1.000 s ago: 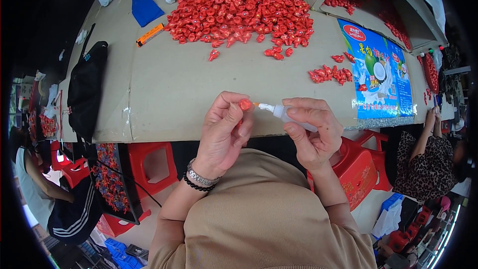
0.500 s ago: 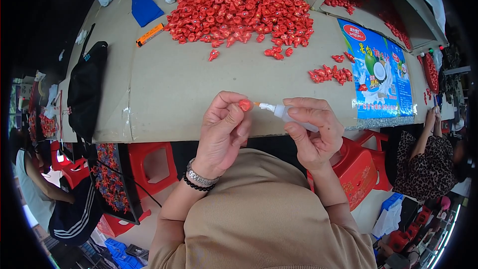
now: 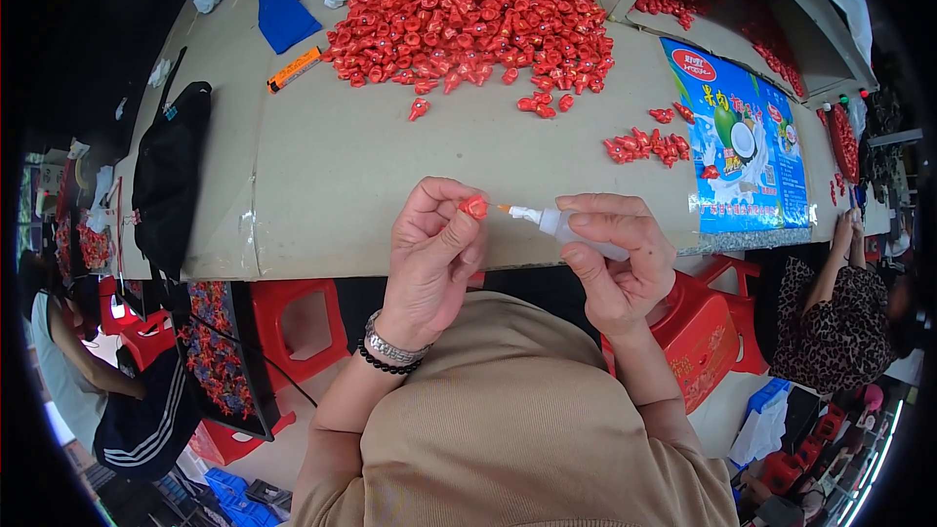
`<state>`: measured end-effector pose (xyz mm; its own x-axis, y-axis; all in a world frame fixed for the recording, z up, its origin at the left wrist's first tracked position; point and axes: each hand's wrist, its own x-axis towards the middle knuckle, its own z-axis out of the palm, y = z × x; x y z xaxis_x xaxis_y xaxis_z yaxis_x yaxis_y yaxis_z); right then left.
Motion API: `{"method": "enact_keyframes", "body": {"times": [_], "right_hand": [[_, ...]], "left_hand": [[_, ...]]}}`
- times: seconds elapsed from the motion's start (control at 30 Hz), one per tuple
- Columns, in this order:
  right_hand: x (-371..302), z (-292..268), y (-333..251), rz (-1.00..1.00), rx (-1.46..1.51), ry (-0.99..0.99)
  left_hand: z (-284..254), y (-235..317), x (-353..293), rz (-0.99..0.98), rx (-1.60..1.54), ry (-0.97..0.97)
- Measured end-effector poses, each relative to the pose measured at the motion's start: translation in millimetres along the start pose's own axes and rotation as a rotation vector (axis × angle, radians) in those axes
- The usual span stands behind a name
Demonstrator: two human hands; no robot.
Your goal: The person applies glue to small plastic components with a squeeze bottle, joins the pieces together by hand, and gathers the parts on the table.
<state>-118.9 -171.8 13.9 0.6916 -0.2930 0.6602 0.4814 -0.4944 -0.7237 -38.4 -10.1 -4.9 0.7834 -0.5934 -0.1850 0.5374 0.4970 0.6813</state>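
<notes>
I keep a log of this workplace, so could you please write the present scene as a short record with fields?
Left hand: pinches a small red piece
Right hand: holds a whitish bottle, nozzle toward the left hand
Orange tip: close to the small red piece; contact hard to tell
Table, far side: large heap of red pieces
Left of heap: orange stick-shaped item, blue cloth-like item
Right side: blue printed sheet, smaller red cluster by its left edge

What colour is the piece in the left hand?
The piece is red, seen in the head view.
</notes>
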Motion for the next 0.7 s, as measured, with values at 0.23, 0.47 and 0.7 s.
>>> {"method": "enact_keyframes", "body": {"times": [0.23, 0.47, 0.7], "right_hand": [[-3.8, -2.3, -5.3, 0.093, -0.005, -0.039], [-2.3, 1.5, -1.6, 0.01, 0.028, 0.0], [-3.1, 1.1, -2.7, 0.031, 0.023, -0.026]], "left_hand": [[-7.1, -3.3, 2.0, 0.025, -0.025, -0.019], [-7.8, -4.5, 2.6, 0.036, -0.061, -0.014], [-7.2, -3.9, 1.2, 0.043, -0.078, -0.001]]}}
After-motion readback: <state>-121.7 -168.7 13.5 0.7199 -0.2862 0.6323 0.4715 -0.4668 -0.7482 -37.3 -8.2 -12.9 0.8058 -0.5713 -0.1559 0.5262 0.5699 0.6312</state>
